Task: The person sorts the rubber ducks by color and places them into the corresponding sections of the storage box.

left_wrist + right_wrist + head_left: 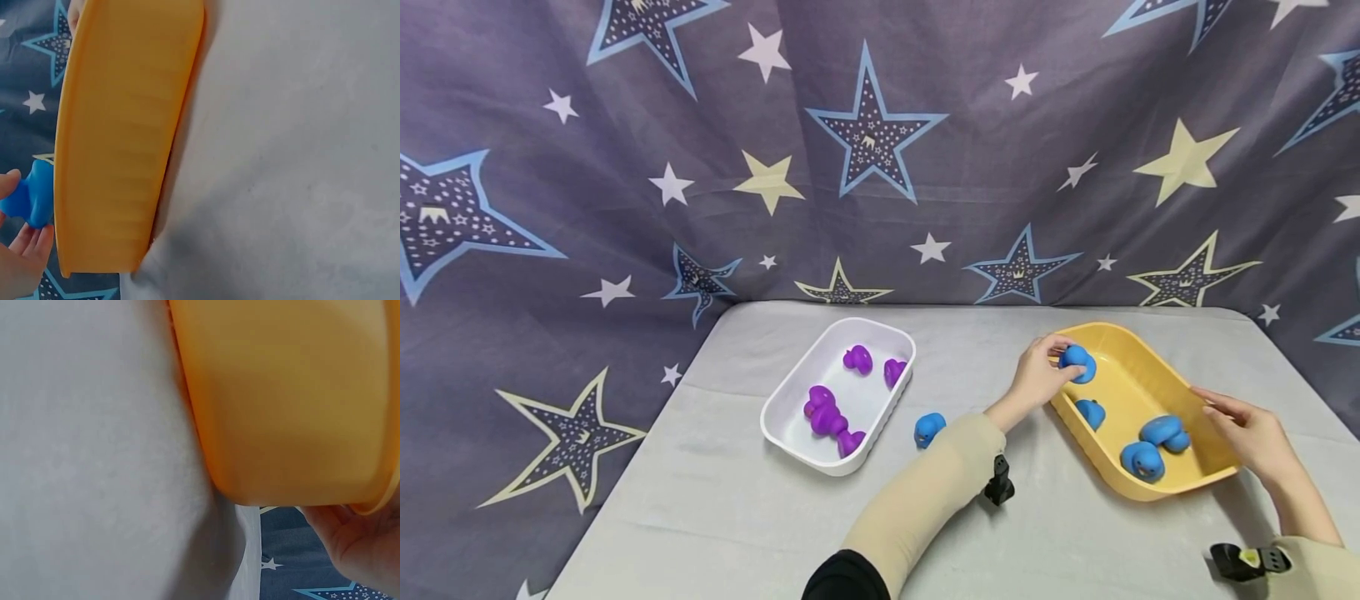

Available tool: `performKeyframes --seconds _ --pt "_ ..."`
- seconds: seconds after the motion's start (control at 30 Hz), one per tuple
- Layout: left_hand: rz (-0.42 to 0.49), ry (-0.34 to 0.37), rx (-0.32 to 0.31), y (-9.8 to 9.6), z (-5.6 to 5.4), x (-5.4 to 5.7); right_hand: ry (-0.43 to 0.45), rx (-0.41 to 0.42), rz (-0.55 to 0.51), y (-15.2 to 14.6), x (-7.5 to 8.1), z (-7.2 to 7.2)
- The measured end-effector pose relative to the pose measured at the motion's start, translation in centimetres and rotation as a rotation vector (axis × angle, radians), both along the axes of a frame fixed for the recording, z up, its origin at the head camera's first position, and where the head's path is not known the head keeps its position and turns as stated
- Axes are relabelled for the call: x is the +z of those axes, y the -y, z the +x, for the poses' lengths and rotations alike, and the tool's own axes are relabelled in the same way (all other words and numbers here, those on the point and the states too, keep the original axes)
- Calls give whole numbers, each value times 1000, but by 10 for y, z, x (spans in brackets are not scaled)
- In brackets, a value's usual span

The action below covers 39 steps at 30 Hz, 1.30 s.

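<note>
My left hand (pixel 1041 371) pinches a blue rubber duck (pixel 1077 363) between thumb and fingers, over the far left rim of the yellow tray (pixel 1120 367). In the left wrist view, that hand (pixel 25 262) and the blue duck (pixel 39 194) show beside the tray's rim. On the tray's right side, my right hand (pixel 1251 433) grips the rim; in the right wrist view the hand (pixel 369 544) is partly hidden behind the tray wall (pixel 300 412). Several blue ducks (pixel 1142 461) lie inside the yellow tray. Another blue duck (pixel 929 429) sits on the table, left of my left forearm.
A white tray (pixel 782 446) with several purple rubber ducks (pixel 823 417) stands to the left on the grey cloth-covered table (pixel 700 500). A star-patterned curtain (pixel 940 217) hangs behind the table. My left forearm crosses the table between the trays.
</note>
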State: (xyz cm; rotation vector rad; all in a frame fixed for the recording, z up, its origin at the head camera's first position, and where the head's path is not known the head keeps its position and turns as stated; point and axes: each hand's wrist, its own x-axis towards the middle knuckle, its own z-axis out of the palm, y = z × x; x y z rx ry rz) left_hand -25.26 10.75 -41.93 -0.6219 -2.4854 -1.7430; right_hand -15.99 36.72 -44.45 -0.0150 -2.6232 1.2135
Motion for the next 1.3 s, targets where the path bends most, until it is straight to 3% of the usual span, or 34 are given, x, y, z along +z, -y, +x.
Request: performKeyframes --seconds 0.3,0.7,0.97,1.3 --pt "-48 -6 -36 -2 -5 -1 -31 22 2 2 1 2" --pt "-72 -34 -24 -4 -5 -5 -7 17 24 2 4 2" --pt "-11 -80 8 3 1 -1 -1 20 22 0 2 0" --pt "13 -121 -37 22 14 3 -15 30 7 0 2 1"
